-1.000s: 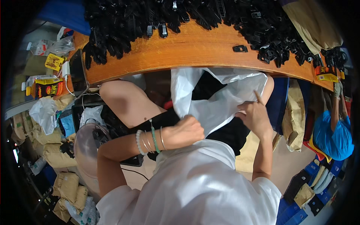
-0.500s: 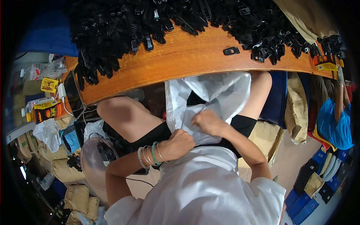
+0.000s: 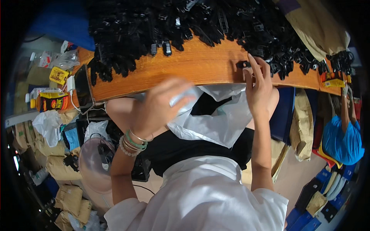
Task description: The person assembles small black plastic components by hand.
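A white plastic bag (image 3: 216,123) lies open on my lap below the edge of the wooden table (image 3: 192,73). My left hand (image 3: 160,109), blurred and raised in front of the table edge, grips the bag's upper rim. My right hand (image 3: 259,86) is up at the table edge with its fingers spread, and the fingertips touch a small black plastic part (image 3: 243,64) that lies apart from the rest. A big heap of the same black plastic parts (image 3: 185,23) covers the back of the table.
A dark phone (image 3: 83,86) on a cable lies at the table's left end, near a yellow bottle (image 3: 50,102). Brown paper bags (image 3: 58,169) and a clear plastic dome (image 3: 92,163) are on the floor at left. A person in blue (image 3: 341,136) crouches at right, with blue crates (image 3: 308,215) below.
My right hand left the bag and rose to the table edge onto a black part. My left hand lifted from my lap, pulling the bag's rim upward.
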`<action>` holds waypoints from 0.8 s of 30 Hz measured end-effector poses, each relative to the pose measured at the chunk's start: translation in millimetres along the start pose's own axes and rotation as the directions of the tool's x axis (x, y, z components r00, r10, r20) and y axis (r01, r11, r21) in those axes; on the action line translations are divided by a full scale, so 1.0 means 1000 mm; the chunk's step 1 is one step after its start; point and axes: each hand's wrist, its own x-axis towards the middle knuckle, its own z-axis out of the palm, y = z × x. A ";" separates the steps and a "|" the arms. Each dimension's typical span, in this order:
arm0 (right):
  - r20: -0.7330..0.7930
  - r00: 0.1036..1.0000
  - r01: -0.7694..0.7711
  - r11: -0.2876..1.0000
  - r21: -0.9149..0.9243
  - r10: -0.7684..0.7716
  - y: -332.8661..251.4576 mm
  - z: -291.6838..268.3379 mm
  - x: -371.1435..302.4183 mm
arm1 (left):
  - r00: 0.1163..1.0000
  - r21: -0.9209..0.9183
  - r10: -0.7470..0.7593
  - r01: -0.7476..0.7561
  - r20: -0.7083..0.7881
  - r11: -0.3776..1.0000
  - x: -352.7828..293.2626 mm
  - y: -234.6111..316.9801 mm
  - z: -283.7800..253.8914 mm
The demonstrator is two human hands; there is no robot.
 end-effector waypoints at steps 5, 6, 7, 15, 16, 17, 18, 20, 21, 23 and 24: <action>0.114 0.964 0.251 0.963 -0.101 -0.239 0.017 0.015 0.019 | 0.654 0.501 0.263 0.205 -0.709 0.841 0.036 -0.071 -0.062; 0.170 0.976 0.137 0.991 0.003 -0.136 0.003 0.014 0.016 | 0.589 0.514 0.268 0.300 -0.763 0.803 0.036 -0.087 -0.076; 0.240 0.969 0.023 0.993 0.116 -0.050 -0.013 0.017 0.014 | 0.569 0.527 0.282 0.325 -0.772 0.786 0.029 -0.106 -0.095; 0.308 0.672 0.338 0.649 0.682 -0.674 -0.114 0.097 0.016 | 0.493 0.196 -0.146 0.576 -0.858 0.794 0.045 -0.144 -0.101; 0.205 0.653 0.456 0.594 0.663 -0.729 -0.123 0.107 0.017 | 0.491 0.189 -0.151 0.575 -0.858 0.796 0.048 -0.139 -0.097; 0.199 0.645 0.461 0.583 0.669 -0.738 -0.130 0.114 0.020 | 0.472 0.192 -0.138 0.585 -0.871 0.788 0.050 -0.134 -0.092; 0.170 0.601 0.530 0.549 0.646 -0.781 -0.136 0.119 0.023 | 0.465 0.208 -0.132 0.610 -0.875 0.765 0.051 -0.130 -0.086; 0.100 0.549 0.636 0.493 0.594 -0.830 -0.140 0.127 0.026 | 0.463 0.213 -0.161 0.654 -0.872 0.726 0.054 -0.120 -0.076; 0.100 0.544 0.634 0.487 0.601 -0.833 -0.137 0.127 0.029 | 0.478 0.201 -0.148 0.602 -0.866 0.773 0.059 -0.115 -0.070; 0.209 0.512 0.641 0.532 0.553 -0.833 -0.125 0.121 0.035 | 0.488 0.201 -0.142 0.583 -0.861 0.787 0.070 -0.102 -0.059; 0.213 0.510 0.669 0.540 0.511 -0.833 -0.118 0.123 0.037 | 0.484 0.196 -0.128 0.563 -0.866 0.803 0.076 -0.098 -0.055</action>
